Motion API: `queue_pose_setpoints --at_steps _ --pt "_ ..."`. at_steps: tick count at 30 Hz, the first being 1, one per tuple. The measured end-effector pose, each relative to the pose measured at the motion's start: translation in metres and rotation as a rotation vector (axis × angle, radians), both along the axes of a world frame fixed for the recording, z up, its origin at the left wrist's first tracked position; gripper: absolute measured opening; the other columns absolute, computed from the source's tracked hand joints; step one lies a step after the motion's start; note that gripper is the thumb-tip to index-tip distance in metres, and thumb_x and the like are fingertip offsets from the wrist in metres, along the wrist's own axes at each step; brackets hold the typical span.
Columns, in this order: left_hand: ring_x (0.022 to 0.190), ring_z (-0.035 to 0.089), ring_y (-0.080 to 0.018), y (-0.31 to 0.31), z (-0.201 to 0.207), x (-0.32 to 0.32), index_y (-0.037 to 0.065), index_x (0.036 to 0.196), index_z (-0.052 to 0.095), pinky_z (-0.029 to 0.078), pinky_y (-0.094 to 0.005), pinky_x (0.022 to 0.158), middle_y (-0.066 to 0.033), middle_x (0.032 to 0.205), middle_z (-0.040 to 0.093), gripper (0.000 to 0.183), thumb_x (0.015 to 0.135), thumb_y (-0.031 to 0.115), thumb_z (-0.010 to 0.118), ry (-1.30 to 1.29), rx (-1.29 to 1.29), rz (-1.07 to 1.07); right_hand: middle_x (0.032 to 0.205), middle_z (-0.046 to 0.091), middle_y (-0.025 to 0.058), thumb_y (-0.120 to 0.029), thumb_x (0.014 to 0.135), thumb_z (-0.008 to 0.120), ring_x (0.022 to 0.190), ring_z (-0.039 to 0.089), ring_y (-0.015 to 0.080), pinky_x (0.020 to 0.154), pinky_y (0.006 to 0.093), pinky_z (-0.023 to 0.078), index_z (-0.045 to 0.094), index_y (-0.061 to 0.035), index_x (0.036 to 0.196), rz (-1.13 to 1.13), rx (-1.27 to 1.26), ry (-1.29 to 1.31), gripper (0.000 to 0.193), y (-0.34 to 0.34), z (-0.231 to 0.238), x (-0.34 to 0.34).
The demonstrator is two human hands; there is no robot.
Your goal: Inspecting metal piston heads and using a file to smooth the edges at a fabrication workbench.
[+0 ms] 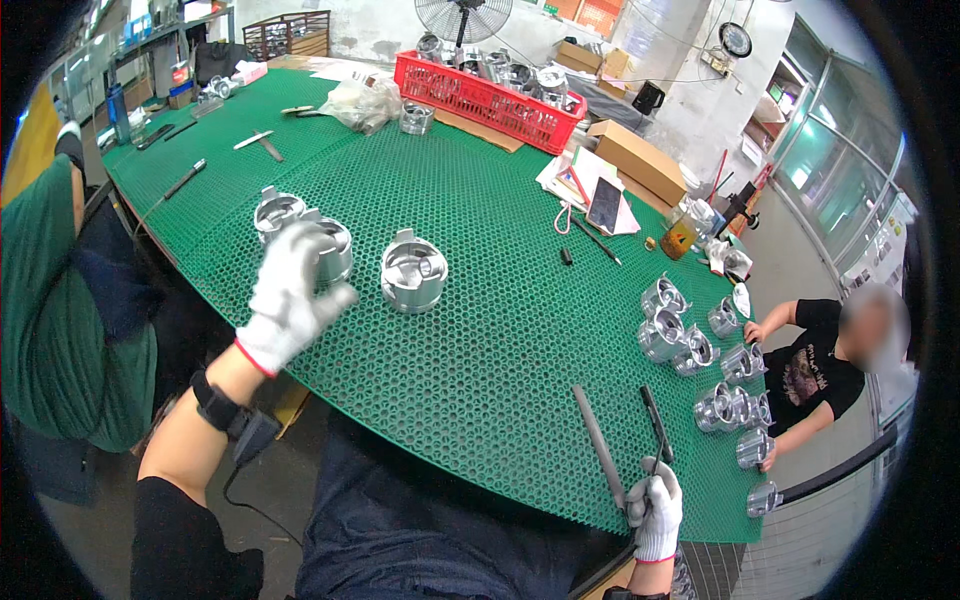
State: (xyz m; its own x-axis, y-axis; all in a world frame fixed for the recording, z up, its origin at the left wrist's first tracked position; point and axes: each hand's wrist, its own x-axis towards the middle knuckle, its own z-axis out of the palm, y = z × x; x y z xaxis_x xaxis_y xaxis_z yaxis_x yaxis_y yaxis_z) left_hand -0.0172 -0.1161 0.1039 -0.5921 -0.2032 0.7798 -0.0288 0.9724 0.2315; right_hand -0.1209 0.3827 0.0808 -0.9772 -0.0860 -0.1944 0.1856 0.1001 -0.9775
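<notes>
My left hand (285, 300), in a white knit glove with a red cuff, reaches over the table's left side. Its thumb and fingers are apart beside a shiny machined metal cup (336, 262), partly hidden behind the fingers; whether they touch is unclear. A similar cup (277, 212) stands just behind it, and another cup (414, 275) with an upright tab stands to the right. At the near edge my gloved right hand (656, 512) is closed round a slim black tool (655, 415) pointing away from me. A flat grey bar (598, 445) lies next to that hand.
Several metal cups (663, 335) stand on the right of the green perforated mat (500, 360), where a co-worker's hands touch some. Farther back are a red crate (490, 105) of metal parts, a phone (605, 205), papers, a jar (682, 235) and a cardboard box (637, 160).
</notes>
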Motion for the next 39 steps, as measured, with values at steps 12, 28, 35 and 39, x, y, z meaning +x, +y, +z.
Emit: queue_pose_setpoints --at_steps 12,28,35,39 --pt "0.118 0.052 -0.0307 0.046 -0.029 -0.015 0.001 0.133 0.041 0.04 -0.0406 0.102 -0.0199 0.128 0.052 0.06 0.08 0.015 0.063 -0.355 0.597 -0.574 0.07 0.056 0.0019 -0.023 0.091 0.05 0.049 0.043 0.0052 0.043 0.0186 0.032 0.051 -0.0006 0.125 0.065 0.045 0.083 0.042 0.001 0.008 0.008" --pt "0.115 0.053 -0.034 0.079 -0.107 0.116 -0.001 0.128 0.05 0.044 -0.0419 0.098 -0.0225 0.123 0.056 0.057 0.09 0.041 0.057 -0.696 1.626 -0.49 0.068 0.056 0.0053 -0.024 0.091 0.06 0.044 0.043 0.0087 0.036 0.0252 0.03 0.057 -0.0047 0.109 -0.136 -0.47 0.677 0.027 0.043 0.085 0.095" --pt "0.114 0.053 -0.0329 0.094 -0.105 0.092 -0.001 0.127 0.051 0.044 -0.041 0.098 -0.0216 0.122 0.057 0.055 0.091 0.04 0.056 -0.801 1.504 -0.222 0.07 0.056 0.0023 -0.021 0.092 0.055 0.052 0.055 0.0149 0.05 0.0295 0.047 0.061 -0.0102 0.094 -0.072 0.031 1.132 0.013 0.039 0.145 0.11" --pt "0.114 0.054 -0.0322 0.105 -0.103 0.066 -0.002 0.127 0.052 0.044 -0.0405 0.098 -0.0211 0.121 0.057 0.054 0.092 0.039 0.055 -0.877 1.473 -0.083 0.074 0.054 -0.0029 -0.024 0.091 0.055 0.046 0.048 0.0113 0.043 0.0256 0.042 0.064 -0.0163 0.103 0.058 -0.096 1.268 0.017 0.057 0.128 0.049"
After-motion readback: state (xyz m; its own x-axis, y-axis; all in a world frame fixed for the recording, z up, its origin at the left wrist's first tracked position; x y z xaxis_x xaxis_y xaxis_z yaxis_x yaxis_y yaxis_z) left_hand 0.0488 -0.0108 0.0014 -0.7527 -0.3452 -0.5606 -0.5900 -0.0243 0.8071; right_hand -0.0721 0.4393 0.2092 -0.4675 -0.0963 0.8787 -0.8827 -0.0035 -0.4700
